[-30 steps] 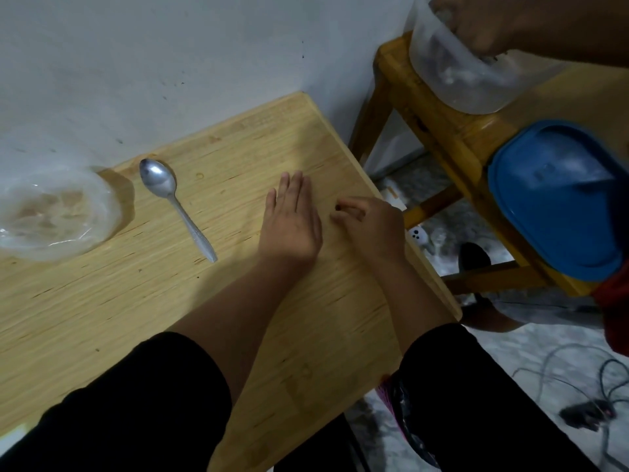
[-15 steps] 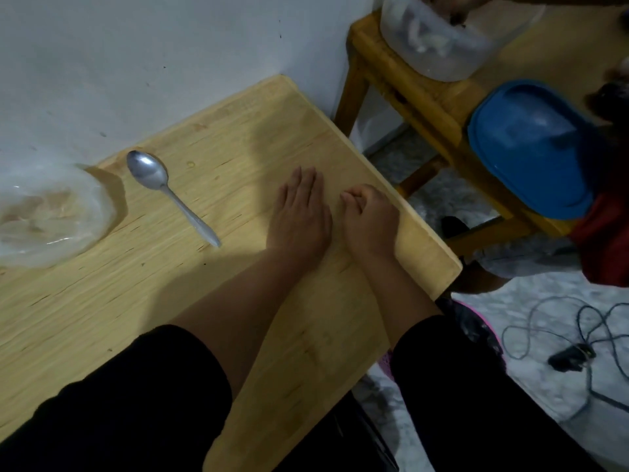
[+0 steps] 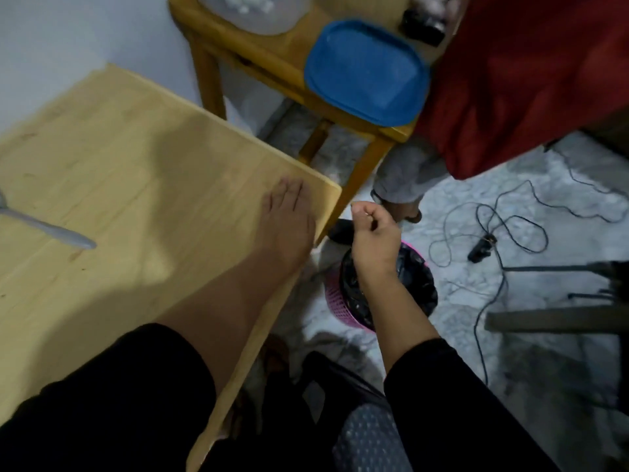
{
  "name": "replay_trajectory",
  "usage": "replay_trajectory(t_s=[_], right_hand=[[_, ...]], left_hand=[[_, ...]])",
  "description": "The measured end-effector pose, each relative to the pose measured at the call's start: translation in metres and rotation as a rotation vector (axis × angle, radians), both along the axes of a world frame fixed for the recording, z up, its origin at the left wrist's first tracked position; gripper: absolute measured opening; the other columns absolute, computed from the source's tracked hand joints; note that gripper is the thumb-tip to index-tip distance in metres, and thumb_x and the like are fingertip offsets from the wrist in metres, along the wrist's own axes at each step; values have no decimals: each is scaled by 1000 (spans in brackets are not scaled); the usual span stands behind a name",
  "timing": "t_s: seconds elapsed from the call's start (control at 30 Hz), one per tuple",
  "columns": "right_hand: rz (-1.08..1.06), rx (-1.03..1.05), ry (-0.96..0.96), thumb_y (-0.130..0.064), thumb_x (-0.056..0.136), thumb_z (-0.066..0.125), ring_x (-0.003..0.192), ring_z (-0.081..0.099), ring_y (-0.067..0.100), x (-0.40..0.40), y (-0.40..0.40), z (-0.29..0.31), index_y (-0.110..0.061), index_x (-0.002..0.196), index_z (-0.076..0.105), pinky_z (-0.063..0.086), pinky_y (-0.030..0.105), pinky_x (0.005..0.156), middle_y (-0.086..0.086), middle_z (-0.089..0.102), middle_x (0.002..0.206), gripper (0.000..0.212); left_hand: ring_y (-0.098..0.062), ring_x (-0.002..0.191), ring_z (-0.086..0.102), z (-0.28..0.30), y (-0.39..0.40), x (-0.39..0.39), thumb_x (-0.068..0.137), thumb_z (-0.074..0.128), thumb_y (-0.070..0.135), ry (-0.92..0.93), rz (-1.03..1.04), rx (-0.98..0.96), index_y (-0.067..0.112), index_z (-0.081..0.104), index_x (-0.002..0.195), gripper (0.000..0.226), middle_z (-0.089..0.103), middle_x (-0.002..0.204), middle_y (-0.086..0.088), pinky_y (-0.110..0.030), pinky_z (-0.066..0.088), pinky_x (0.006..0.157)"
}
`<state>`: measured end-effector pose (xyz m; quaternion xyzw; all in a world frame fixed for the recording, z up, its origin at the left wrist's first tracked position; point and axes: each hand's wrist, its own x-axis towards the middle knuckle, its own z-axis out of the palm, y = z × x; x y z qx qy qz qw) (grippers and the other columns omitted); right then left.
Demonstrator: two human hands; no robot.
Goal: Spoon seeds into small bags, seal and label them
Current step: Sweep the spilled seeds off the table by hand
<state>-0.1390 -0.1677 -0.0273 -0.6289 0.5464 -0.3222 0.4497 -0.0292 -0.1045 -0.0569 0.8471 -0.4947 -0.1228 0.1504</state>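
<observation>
Right hand [image 3: 372, 238] left the surface [image 3: 136, 172], now over the bin [image 3: 391, 291], fingertips pinched; contents too small to tell. Left hand [image 3: 289, 216] flat, fingers straight. Spoon [image 3: 51, 229] far left of it. Risk: unbraced surface gets bumped, spoon slides.

Pale wooden tabletop [image 3: 119, 172] fills the left half. Metal spoon [image 3: 51, 229] lies on it at 9 o'clock, bowl cut off by frame edge; flat left hand [image 3: 289, 216] rests at its right corner. Yellow wooden stool [image 3: 238, 46] at 12 o'clock carries blue rounded plastic lid [image 3: 367, 73] & clear plastic tub [image 3: 255, 11].
</observation>
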Motion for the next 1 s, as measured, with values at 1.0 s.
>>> replay_trajectory(t_s=[1.0], right_hand=[[417, -345, 862, -28, 100, 33, 144, 13, 26, -64, -28, 3, -4, 144, 28, 12, 37, 118, 14, 28, 151, 51]], left_hand=[[-29, 146, 12, 35, 7, -25, 99, 35, 24, -103, -22, 94, 4, 19, 148, 55, 22, 155, -14, -42, 14, 115]])
